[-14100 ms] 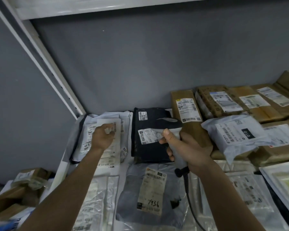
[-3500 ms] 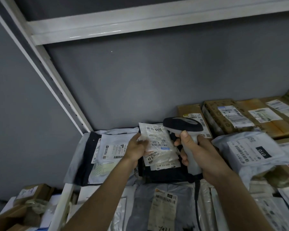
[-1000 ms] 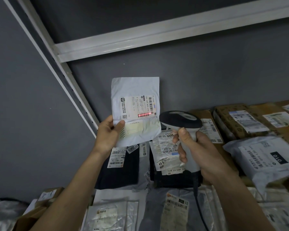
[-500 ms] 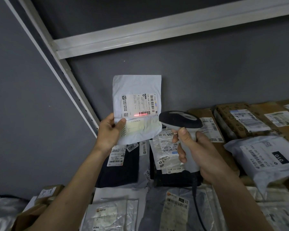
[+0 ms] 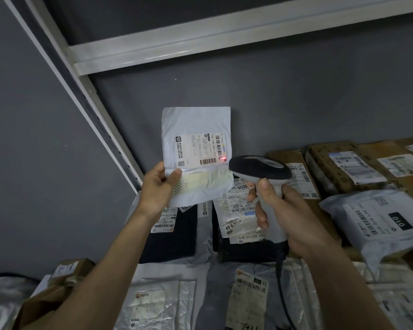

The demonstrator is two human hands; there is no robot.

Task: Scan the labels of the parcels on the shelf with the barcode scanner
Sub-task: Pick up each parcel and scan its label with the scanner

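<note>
My right hand (image 5: pixel 293 217) grips the barcode scanner (image 5: pixel 260 170); my left hand (image 5: pixel 157 189) pinches the white mailer (image 5: pixel 196 125) upright, just beyond. The red beam (image 5: pixel 224 159), spread across the label's barcode (image 5: pixel 209 161) half a second ago, has shrunk to a dot at its right end, so I judge this scan finished. Open air surrounds the mailer; the upper shelf rail (image 5: pixel 200 41) is well above, and the unscanned parcels (image 5: pixel 379 220) lie right.

A white metal shelf beam (image 5: pixel 224 27) is running across the top, a white slotted upright (image 5: pixel 86 96) is slanting down the left to meet it, and a grey wall (image 5: pixel 296 103) is standing at the far back.
</note>
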